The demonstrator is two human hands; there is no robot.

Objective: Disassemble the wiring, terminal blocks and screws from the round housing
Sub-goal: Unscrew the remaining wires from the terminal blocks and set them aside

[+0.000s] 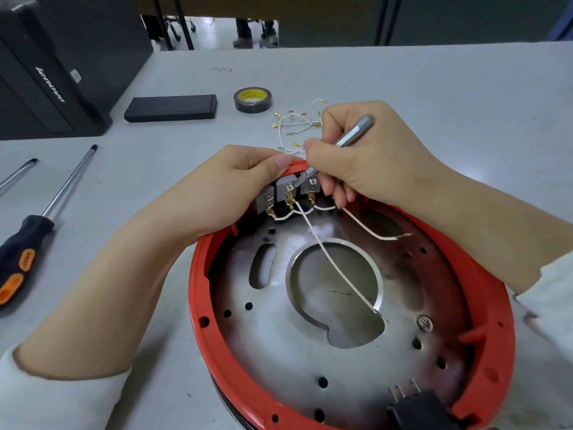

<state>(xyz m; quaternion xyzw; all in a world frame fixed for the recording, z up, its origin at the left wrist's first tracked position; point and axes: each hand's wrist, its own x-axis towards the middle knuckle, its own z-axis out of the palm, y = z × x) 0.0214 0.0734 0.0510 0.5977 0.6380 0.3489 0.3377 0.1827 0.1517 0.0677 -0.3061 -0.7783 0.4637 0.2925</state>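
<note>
Left hand (pixel 245 175) grips the red housing (pixel 198 293) rim; right hand (pixel 356 156) pinches one metal tool (pixel 350 136) against three terminal blocks (pixel 286 187) between both hands. Two screwdrivers (pixel 46 209) lie left.

An office-type workshop is indicated by a grey bench (pixel 434 88) on which screwdrivers (pixel 46 212), tape (pixel 252 99) and a Lenovo computer case (pixel 46 72) are laid, with chair castors (pixel 183 27) beyond.
</note>
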